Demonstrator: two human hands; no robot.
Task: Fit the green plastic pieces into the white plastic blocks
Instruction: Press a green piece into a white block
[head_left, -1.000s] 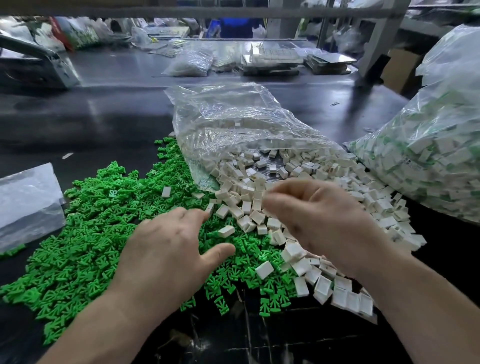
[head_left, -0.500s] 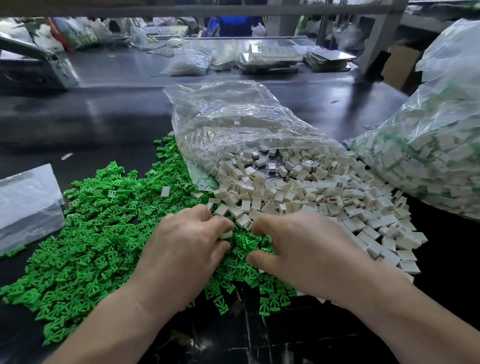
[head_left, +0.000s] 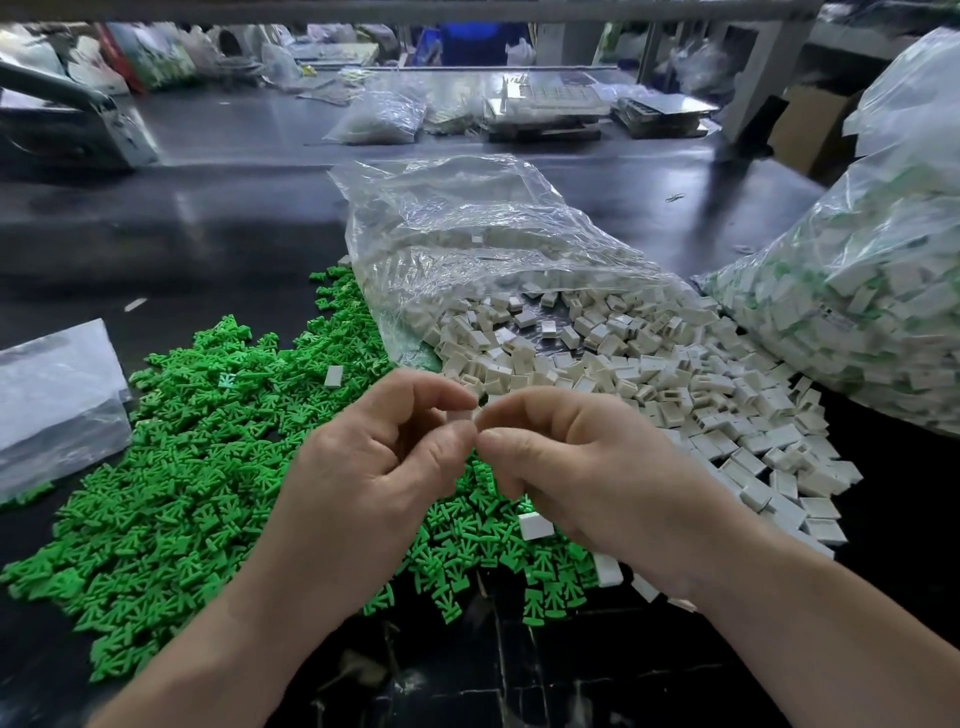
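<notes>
Left hand (head_left: 374, 467) and right hand (head_left: 587, 467) pinch white block (head_left: 460, 415) above green pieces (head_left: 182, 467), bag (head_left: 467, 234) behind

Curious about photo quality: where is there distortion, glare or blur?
In the head view, the wide-angle lens bows the dark glossy table; light glares off it and the crinkled clear plastic bag; the small white plastic block pinched by the left hand is blurred.

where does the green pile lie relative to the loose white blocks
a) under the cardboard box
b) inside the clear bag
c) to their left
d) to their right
c: the green pile spreads over the dark table to the left of the loose white blocks, which spill from the open clear bag.
</notes>
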